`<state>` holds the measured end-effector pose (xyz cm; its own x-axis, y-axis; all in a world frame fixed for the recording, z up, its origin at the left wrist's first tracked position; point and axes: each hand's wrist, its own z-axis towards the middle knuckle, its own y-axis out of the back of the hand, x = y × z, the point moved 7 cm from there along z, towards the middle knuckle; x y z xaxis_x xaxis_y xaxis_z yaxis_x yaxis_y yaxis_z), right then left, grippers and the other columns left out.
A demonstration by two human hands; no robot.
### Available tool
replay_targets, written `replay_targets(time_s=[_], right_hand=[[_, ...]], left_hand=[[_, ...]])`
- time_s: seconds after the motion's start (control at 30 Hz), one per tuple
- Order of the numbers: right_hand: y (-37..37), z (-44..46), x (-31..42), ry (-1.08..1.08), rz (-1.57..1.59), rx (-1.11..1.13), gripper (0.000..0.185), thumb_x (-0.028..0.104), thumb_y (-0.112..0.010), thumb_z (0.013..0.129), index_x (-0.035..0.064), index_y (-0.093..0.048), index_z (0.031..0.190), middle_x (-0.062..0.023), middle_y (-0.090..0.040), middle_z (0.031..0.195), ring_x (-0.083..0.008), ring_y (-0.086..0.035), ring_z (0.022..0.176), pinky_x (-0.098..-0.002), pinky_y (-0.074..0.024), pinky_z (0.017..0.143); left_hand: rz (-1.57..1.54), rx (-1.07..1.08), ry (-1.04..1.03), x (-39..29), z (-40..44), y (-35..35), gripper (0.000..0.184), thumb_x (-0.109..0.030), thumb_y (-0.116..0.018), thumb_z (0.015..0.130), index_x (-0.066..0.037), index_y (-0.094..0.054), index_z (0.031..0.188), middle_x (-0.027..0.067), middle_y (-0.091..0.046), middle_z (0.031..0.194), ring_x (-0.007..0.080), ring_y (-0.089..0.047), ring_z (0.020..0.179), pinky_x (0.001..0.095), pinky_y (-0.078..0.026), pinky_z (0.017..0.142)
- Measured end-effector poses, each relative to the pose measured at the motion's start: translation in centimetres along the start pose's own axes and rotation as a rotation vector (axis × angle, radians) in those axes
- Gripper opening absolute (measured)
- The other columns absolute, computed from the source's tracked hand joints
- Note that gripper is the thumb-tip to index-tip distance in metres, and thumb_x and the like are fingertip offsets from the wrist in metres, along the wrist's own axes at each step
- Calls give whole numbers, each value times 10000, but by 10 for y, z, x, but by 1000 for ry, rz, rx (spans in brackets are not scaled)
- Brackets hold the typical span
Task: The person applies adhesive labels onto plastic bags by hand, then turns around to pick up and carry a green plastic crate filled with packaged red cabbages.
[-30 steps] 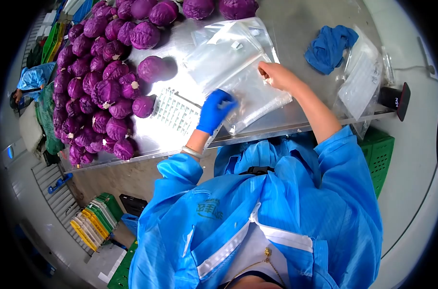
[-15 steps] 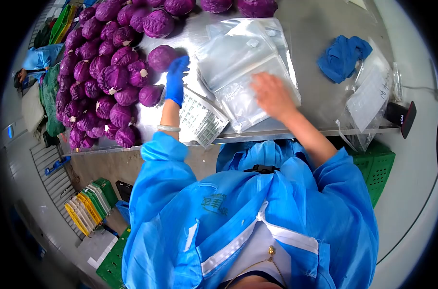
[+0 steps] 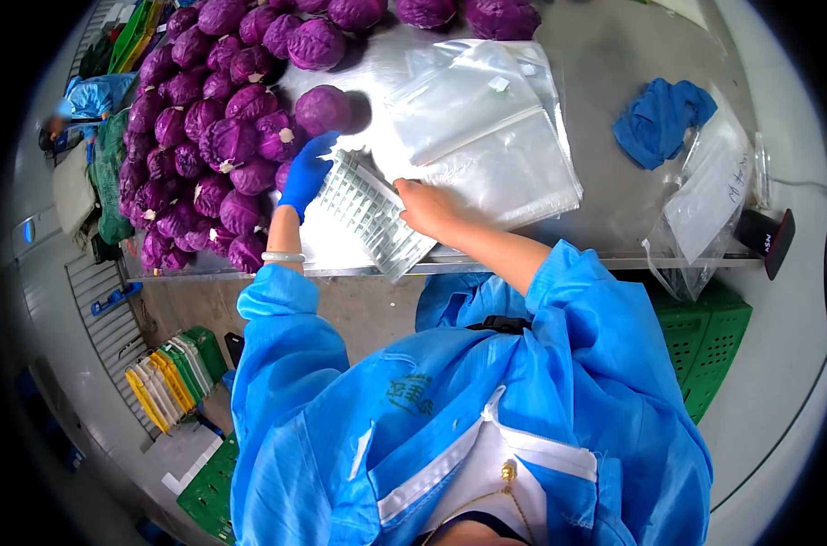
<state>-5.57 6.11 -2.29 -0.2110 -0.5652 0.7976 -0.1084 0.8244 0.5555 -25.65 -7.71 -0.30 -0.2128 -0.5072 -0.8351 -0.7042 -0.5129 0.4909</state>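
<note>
My left hand [image 3: 306,176], in a blue glove, is at the left edge of a printed sheet of small labels [image 3: 363,211], fingers stretched out beside the purple cabbages. A single round purple cabbage [image 3: 323,110] lies just beyond its fingertips. My bare right hand [image 3: 426,209] is at the sheet's right edge, with its fingers curled in and the thumb side toward the labels. Whatever is between those fingers is hidden. Clear plastic bags [image 3: 495,127] lie flat in a stack on the metal table, partly under my right wrist.
Many purple cabbages [image 3: 227,144] are heaped on the table's left side. A crumpled blue cloth [image 3: 661,123] and a plastic bag with a written paper [image 3: 705,205] lie on the right. Green crates [image 3: 695,341] stand below the table's edge [image 3: 604,262].
My right hand has moved left from the plastic bags to the label sheet, and its fingers have curled. My left hand has drawn back from the single cabbage toward the sheet's left edge.
</note>
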Motion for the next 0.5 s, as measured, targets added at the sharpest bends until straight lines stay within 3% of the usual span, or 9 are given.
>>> replay_targets(time_s=[0.13, 0.17, 0.27, 0.3, 0.4, 0.5], right_hand=[[-2, -12, -4, -43, 643, 107, 358, 18, -706, 774, 13, -581, 1110, -115, -680, 897, -229, -657, 816, -369, -518, 737], [-2, -18, -9, -22, 762, 142, 411, -22, -720, 750, 25, -573, 1132, -80, -668, 883, -173, -632, 789, -336, -505, 710], [18, -40, -19, 0, 777, 274, 413, 3, -726, 760, 34, -565, 1140, -74, -662, 880, -164, -624, 788, -323, -500, 702], [40, -46, -10, 4, 621, 244, 389, 126, -738, 805, 44, -555, 1139, -95, -655, 874, -187, -628, 772, -329, -501, 694], [100, -42, 24, 118, 315, -247, 417, 285, -722, 842, 40, -549, 1131, -138, -650, 881, -240, -644, 787, -356, -506, 682], [130, -29, 59, 257, 7, -530, 370, 346, -663, 880, 35, -542, 1041, -154, -652, 808, -300, -646, 730, -394, -501, 642]], left_hand=[[-13, 86, -41, -22, -10, 10, 551, 27, -651, 840, -83, -511, 1361, 48, -551, 1351, 151, -503, 1200, 292, -447, 967], [75, 72, -91, -38, -15, 9, 494, -49, -691, 855, -61, -543, 1326, 47, -603, 1271, 136, -534, 1159, 286, -443, 965], [-166, 308, 222, -66, -28, -9, 398, -81, -675, 883, -49, -596, 1272, 20, -652, 1138, 119, -578, 1056, 269, -440, 951], [-206, 213, 253, -72, -31, -12, 260, -116, -675, 901, -46, -657, 1151, -15, -667, 995, 82, -586, 945, 246, -453, 885], [-145, 270, 196, -92, -27, -31, 207, -122, -671, 907, -33, -658, 1093, -11, -661, 988, 71, -573, 925, 248, -461, 852], [-188, 321, 223, -117, -26, -47, 208, -134, -676, 908, -24, -651, 1082, -11, -659, 973, 62, -569, 901, 243, -468, 816]])
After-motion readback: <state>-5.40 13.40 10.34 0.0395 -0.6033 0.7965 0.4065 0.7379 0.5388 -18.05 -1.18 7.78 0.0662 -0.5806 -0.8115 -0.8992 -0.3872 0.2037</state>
